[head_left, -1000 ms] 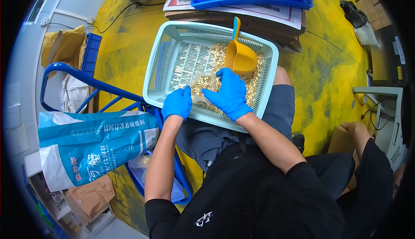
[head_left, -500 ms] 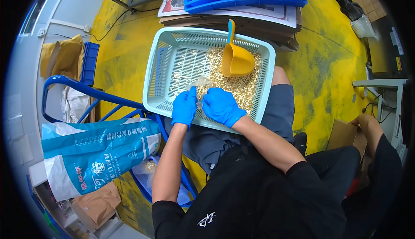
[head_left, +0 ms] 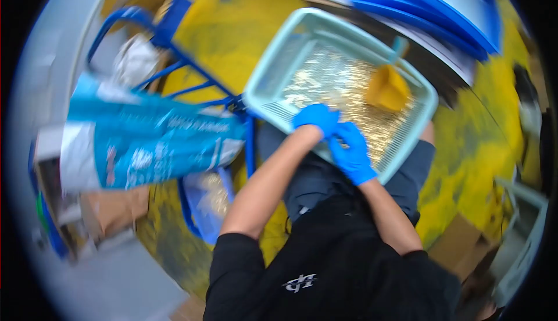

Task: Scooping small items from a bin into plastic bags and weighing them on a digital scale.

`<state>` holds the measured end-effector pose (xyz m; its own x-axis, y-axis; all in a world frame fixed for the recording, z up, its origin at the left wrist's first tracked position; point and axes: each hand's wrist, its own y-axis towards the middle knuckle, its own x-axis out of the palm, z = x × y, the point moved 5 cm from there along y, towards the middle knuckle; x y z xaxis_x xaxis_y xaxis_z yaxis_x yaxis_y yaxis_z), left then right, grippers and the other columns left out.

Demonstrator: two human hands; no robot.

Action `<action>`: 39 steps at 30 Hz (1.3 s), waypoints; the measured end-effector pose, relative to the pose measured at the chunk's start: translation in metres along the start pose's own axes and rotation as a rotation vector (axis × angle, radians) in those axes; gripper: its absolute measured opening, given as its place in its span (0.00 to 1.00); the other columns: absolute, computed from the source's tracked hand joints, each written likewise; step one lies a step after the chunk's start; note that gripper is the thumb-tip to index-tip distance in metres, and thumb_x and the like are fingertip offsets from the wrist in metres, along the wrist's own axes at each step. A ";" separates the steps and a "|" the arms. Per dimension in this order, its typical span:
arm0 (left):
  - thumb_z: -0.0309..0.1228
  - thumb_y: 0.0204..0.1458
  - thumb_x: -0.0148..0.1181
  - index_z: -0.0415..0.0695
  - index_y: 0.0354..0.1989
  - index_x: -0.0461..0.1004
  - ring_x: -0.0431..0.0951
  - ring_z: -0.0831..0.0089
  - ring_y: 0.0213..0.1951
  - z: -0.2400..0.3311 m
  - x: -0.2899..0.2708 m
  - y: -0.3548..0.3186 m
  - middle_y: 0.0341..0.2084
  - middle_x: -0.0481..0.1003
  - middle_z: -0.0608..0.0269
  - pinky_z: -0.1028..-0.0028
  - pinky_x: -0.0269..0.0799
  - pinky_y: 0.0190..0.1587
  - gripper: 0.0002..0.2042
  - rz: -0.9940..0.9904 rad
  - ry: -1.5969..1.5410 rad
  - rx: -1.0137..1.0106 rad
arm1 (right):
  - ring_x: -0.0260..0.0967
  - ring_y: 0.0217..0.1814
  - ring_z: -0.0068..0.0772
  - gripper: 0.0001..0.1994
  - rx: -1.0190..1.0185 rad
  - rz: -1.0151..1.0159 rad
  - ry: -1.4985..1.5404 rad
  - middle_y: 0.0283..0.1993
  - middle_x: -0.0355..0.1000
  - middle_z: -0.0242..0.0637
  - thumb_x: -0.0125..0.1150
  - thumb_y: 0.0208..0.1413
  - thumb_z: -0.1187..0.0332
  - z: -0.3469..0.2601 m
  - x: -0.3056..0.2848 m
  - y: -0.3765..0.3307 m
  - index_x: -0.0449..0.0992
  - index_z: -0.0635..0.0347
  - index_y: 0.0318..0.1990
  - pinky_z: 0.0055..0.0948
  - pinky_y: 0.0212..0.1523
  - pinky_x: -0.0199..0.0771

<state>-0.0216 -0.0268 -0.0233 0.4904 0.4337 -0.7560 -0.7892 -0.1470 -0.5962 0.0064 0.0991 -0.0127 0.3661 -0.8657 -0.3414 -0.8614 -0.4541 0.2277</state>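
Note:
A pale green plastic basket (head_left: 276,48) with slotted walls rests tilted on my lap. Small golden pellets (head_left: 375,138) lie thick on its right side and thinner toward the left. In the pellets at the far right sits a yellow scoop (head_left: 386,88) with a blue-green handle. Both my hands wear blue gloves and meet at the basket's near edge. My left hand (head_left: 317,119) and my right hand (head_left: 353,152) are closed with fingertips close together, pinching a clear plastic bag, which is blurred and mostly covered by the fingers.
Left of me, a blue and white printed sack (head_left: 157,141) hangs over a blue metal frame (head_left: 200,77). Below it stands a bluish tub (head_left: 192,210) with pellets inside. Blue trays (head_left: 407,7) are stacked on cardboard at the far right. A brown paper bag (head_left: 113,207) lies lower left.
The whole view has swung and blurred, so the basket now appears farther right and turned clockwise. My hands stay together at its near side. The tub below the sack shows more fully.

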 end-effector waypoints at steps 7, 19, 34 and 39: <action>0.41 0.51 0.42 0.38 0.32 0.75 0.73 0.46 0.35 0.000 -0.003 -0.010 0.31 0.73 0.42 0.56 0.68 0.40 0.19 0.133 -0.267 0.225 | 0.66 0.36 0.27 0.06 0.081 -0.024 -0.054 0.33 0.68 0.36 0.55 0.49 0.79 0.003 -0.042 -0.024 0.72 0.66 0.36 0.22 0.37 0.65; 0.39 0.53 0.47 0.38 0.27 0.72 0.73 0.55 0.29 -0.067 -0.067 -0.136 0.22 0.73 0.49 0.63 0.67 0.32 0.16 0.501 -1.023 0.310 | 0.63 0.32 0.17 0.07 0.420 0.099 0.117 0.31 0.69 0.28 0.54 0.55 0.71 0.057 -0.079 -0.049 0.74 0.64 0.37 0.17 0.33 0.63; 0.33 0.52 0.50 0.36 0.34 0.73 0.71 0.58 0.27 -0.339 0.079 -0.451 0.24 0.73 0.52 0.65 0.67 0.34 0.11 0.948 -0.763 -0.995 | 0.65 0.31 0.18 0.11 0.474 0.082 0.082 0.34 0.72 0.34 0.55 0.55 0.66 0.086 -0.091 -0.005 0.75 0.65 0.39 0.19 0.31 0.65; 0.40 0.51 0.48 0.35 0.35 0.73 0.74 0.50 0.35 -0.399 0.186 -0.475 0.32 0.74 0.43 0.59 0.66 0.39 0.18 0.627 -0.609 -1.268 | 0.63 0.29 0.17 0.11 0.456 0.040 0.060 0.32 0.72 0.32 0.53 0.56 0.66 0.075 -0.081 0.006 0.74 0.65 0.39 0.17 0.29 0.63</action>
<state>0.5916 -0.2315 0.0116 -0.2593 0.2544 -0.9317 0.1736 -0.9367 -0.3041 -0.0549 0.1823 -0.0520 0.3380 -0.8972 -0.2842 -0.9371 -0.2930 -0.1896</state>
